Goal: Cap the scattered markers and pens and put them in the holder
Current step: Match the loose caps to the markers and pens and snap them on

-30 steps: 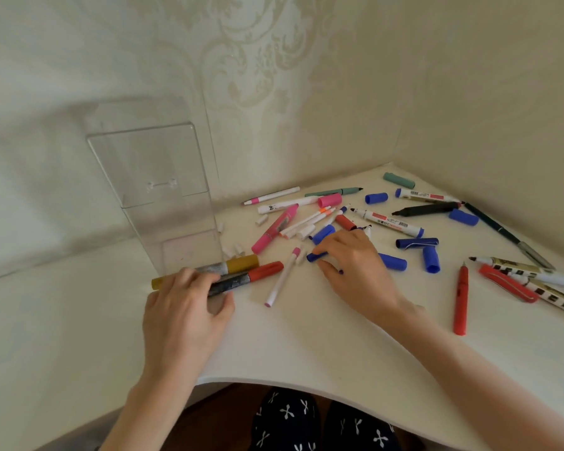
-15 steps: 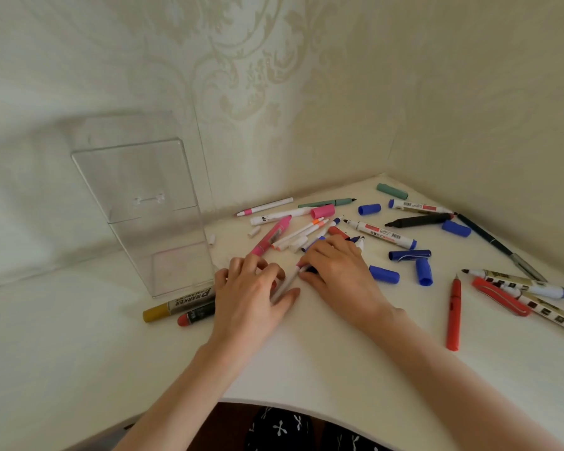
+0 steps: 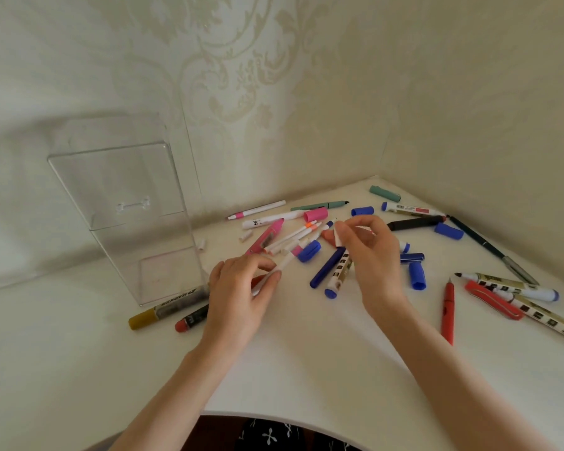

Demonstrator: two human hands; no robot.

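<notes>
White pen (image 3: 282,265) was pinched by left hand (image 3: 241,288) fingers, axis slanting away-right; white cap (image 3: 339,238), pinched by right hand (image 3: 373,255) fingers, was held apart beyond its tip.

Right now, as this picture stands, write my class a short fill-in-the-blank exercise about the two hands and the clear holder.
1. The left hand grips a thin ___ pen.
2. The right hand pinches a small white ___.
3. The yellow marker lies at the foot of the clear ___.
Answers: white; cap; holder.
</notes>
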